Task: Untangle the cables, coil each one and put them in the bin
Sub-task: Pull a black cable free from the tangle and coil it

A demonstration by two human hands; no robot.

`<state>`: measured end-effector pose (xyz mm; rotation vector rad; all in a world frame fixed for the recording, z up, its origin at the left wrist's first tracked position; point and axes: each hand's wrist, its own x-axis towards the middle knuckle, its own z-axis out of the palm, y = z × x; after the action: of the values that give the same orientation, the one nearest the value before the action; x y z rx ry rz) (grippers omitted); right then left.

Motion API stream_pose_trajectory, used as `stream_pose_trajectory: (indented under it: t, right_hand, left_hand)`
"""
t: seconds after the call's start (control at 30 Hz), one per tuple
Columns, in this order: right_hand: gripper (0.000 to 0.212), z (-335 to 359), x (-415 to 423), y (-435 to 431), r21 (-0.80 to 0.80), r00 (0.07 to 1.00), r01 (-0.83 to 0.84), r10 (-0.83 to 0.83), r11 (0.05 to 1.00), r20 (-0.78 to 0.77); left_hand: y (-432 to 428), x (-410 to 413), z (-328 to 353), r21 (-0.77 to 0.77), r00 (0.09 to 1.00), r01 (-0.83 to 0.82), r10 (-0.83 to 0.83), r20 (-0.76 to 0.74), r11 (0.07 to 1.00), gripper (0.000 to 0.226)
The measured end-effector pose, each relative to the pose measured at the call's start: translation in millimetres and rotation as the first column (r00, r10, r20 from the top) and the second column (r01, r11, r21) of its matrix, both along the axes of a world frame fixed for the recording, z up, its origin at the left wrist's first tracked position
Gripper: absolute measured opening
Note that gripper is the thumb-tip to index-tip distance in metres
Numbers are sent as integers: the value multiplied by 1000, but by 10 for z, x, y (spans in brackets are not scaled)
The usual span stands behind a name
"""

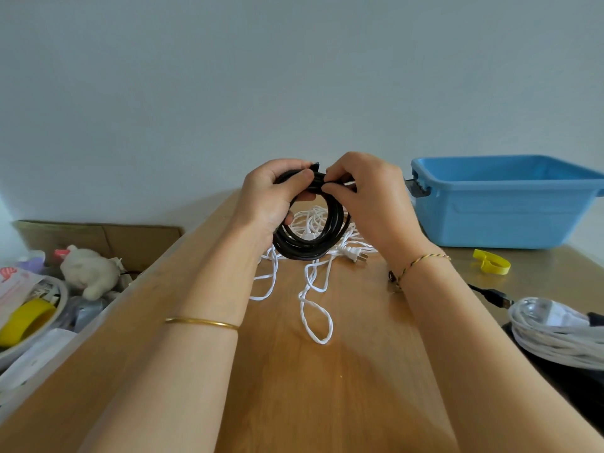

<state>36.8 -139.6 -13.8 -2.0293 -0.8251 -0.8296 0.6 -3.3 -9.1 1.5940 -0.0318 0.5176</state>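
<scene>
Now left hand [271, 194] and right hand [367, 199] grip upright black coil [310, 248] at top

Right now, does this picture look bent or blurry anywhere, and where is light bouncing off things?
Head view: the wide-angle stretch makes both forearms balloon toward the bottom edge; the light is soft and even, with a faint sheen on the table below the white cable; the left hand, right hand and black cable coil look sharp; the corners look slightly softer.
</scene>
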Motion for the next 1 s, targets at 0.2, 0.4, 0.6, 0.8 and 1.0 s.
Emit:
stream_pose_trajectory:
  t: [0.2, 0.4, 0.6, 0.8, 1.0]
  right_hand:
    - [5, -17, 19, -11, 18, 999, 6, -7, 1000, 31]
    - [7, -80, -6, 40, 66, 996, 74, -77, 995, 46]
    - [11, -93, -21, 76, 70, 985, 121, -129, 990, 111]
    - [8, -103, -74, 118, 102, 992, 77, -86, 992, 88]
    - [4, -32, -66, 55, 334, 978, -7, 77, 942, -196]
  left_hand:
    - [-79, -39, 25, 186, 1000, 1, -6, 30, 983, 14]
    - [-113, -16, 11, 250, 999, -37, 27, 43, 968, 16]
    - [-130, -27, 25, 41, 997, 45, -42, -69, 998, 12]
    - [-106, -61, 44, -25, 992, 34, -37, -124, 999, 12]
    - [-126, -55, 24, 63, 998, -26, 29, -55, 998, 13]
